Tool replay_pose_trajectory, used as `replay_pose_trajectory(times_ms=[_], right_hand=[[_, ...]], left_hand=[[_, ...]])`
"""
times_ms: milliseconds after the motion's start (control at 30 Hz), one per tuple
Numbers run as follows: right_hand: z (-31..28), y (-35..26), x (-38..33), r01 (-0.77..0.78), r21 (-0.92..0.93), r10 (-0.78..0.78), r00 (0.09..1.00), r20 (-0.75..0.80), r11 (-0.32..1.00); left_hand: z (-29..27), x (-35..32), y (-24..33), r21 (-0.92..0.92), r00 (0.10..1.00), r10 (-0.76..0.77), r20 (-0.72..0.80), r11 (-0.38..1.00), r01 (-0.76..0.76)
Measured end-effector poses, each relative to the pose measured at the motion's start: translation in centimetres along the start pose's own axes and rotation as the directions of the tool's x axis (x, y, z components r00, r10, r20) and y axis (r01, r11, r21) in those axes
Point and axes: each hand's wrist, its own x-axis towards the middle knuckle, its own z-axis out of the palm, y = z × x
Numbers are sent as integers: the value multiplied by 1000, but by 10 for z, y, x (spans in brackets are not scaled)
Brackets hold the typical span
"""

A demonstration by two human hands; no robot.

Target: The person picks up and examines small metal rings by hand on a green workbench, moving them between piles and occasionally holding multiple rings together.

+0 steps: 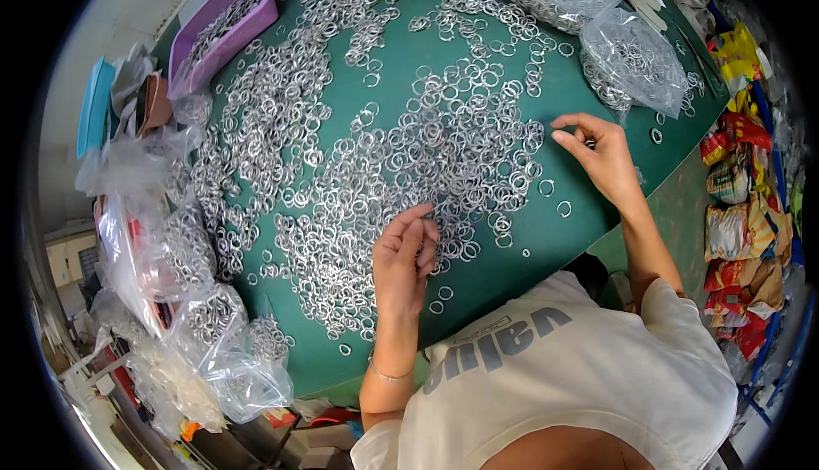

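Small silvery metal rings (465,129) lie in a wide loose heap across the green table (503,278). My left hand (405,257) is over the near edge of this heap, palm partly turned up. Its fingers are curled, with the thumb close against them; what they hold, if anything, is too small to make out. Just right of the heap, my right hand (604,153) hovers with thumb and index fingertips slightly apart. A bit of silvery metal, apparently a ring, shows within its curled fingers.
A purple bin (264,5) of rings stands far left. Clear bags (636,56) with rings sit at the far right, beside a pale glove (646,1). More ring-filled plastic bags (247,376) line the left edge. Colourful packets (734,171) lie beyond the table's right edge.
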Motion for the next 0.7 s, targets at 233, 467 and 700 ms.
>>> replay_pose_trajectory(times_ms=[233,467,700], right_hand=[[-8,8,-15,171,-147,-138,967,213,974],[24,16,-17,331,-198,-325,943,67,922],[1,28,-15,118,-262,-140,988,-69,958]], left_hand=[[29,11,-22,770,943,310,123,570,-288],[55,13,-39,936,869,435,235,139,-323],[63,22,-51,927,814,462,352,-53,-371]])
